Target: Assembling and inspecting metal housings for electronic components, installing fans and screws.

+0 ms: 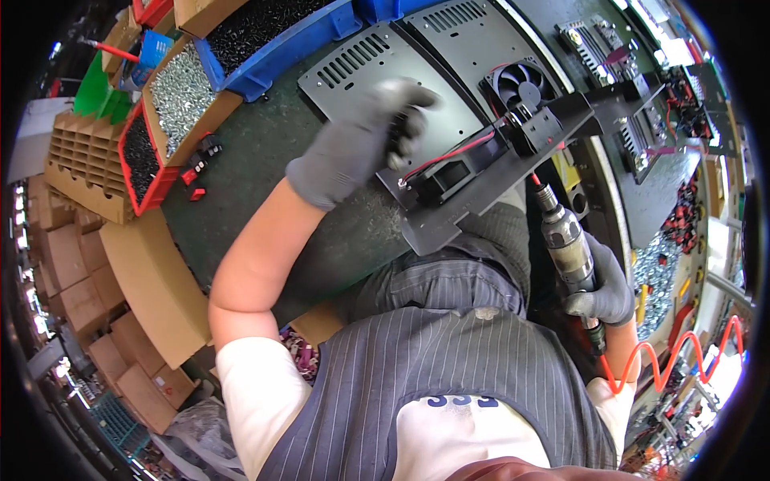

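Observation:
My left hand (361, 136), in a grey glove, hovers over a dark sheet-metal panel (365, 68) with slots and holes. Its fingers are curled and partly blurred; whatever they hold is hidden. In my gloved right hand (605, 284) is an air screwdriver (567, 244), its tip pointing up at the near flange (553, 140) of the metal part. A black fan (517, 84) sits on the panel's right half. Nearer to me, a second black fan (449, 178) with red wires stands on edge by the flange.
A blue bin (277, 56) of dark screws, a cardboard box (183, 96) of silvery screws and a red bin (143, 156) stand at the left. A small black-and-red object (200, 164) lies beside them. The coiled red hose (674, 361) trails off right. More assemblies (601, 52) lie at the far right.

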Tool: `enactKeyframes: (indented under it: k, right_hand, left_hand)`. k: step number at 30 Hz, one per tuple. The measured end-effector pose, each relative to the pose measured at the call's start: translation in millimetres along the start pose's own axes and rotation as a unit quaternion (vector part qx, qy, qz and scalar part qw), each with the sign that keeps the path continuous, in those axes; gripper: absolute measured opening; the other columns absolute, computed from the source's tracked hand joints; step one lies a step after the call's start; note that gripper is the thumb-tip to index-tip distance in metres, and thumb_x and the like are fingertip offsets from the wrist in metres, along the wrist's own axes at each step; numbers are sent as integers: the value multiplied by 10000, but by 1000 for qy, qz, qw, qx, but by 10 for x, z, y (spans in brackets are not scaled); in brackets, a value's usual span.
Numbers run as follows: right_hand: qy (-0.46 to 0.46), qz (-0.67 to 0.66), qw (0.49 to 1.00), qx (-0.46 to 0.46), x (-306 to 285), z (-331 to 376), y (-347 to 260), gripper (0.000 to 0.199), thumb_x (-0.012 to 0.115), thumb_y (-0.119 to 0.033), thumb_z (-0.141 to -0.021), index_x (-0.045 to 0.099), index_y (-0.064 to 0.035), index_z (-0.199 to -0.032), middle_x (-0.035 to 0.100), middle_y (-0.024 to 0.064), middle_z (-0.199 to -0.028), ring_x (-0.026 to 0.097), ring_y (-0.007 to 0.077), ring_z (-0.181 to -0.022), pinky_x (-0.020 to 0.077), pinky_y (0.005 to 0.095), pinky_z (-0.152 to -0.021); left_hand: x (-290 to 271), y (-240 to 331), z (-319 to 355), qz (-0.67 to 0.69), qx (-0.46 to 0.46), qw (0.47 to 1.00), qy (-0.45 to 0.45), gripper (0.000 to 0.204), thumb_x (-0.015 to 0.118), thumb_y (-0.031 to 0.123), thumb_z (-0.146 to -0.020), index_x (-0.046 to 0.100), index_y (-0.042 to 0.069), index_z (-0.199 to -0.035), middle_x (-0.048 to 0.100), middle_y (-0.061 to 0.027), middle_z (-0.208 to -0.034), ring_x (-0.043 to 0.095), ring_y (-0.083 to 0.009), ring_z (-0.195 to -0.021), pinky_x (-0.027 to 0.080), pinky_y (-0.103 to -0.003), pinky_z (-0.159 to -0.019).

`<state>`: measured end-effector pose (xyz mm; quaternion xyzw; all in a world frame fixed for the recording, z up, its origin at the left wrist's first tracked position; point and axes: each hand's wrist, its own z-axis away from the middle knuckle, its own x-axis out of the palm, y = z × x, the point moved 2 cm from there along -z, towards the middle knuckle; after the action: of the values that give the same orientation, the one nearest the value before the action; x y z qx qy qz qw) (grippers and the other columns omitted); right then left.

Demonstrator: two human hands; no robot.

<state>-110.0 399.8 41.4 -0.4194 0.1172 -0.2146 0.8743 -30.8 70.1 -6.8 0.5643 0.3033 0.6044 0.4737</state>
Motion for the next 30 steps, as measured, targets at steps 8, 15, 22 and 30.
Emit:
enactKeyframes:
  k: [8, 15, 22, 30]
  right_hand:
    - [-76, -108, 990, -37, 298, -297, 658, 764, 795, -284, -592, 486, 35, -1214, 570, 54, -1036, 515, 131, -924, 408, 271, -857]
    - [-118, -172, 977, -39, 437, -372, 779, 747, 781, -259, -619, 468, 30, -1234, 578, 71, -1035, 543, 140, -912, 426, 262, -840]
    - [-226, -164, 957, -84, 502, -319, 630, 742, 808, -243, -597, 488, 37, -1204, 617, 98, -967, 603, 149, -833, 480, 285, -797]
    - [-230, -87, 963, -107, 593, -356, 640, 771, 818, -335, -568, 512, 21, -1180, 628, 114, -921, 631, 180, -780, 501, 291, -771]
  left_hand:
    - [-198, -496, 772, 360, 71, 885, 286, 275, 477, 191, -942, 539, 59, -1175, 561, 9, -791, 466, -92, -639, 356, -185, -447]
    - [294, -806, 1050, 342, 73, 895, 276, 244, 506, 207, -939, 552, 33, -1105, 518, 5, -748, 435, -89, -619, 348, -193, -462]
    - [799, -904, 957, 293, -7, 907, 303, 251, 478, 183, -940, 523, 3, -1109, 468, -25, -806, 418, -70, -643, 324, -168, -469]
    - [954, -924, 731, 307, 12, 904, 299, 324, 471, 262, -962, 502, -15, -1126, 472, -1, -757, 404, -52, -581, 303, -156, -429]
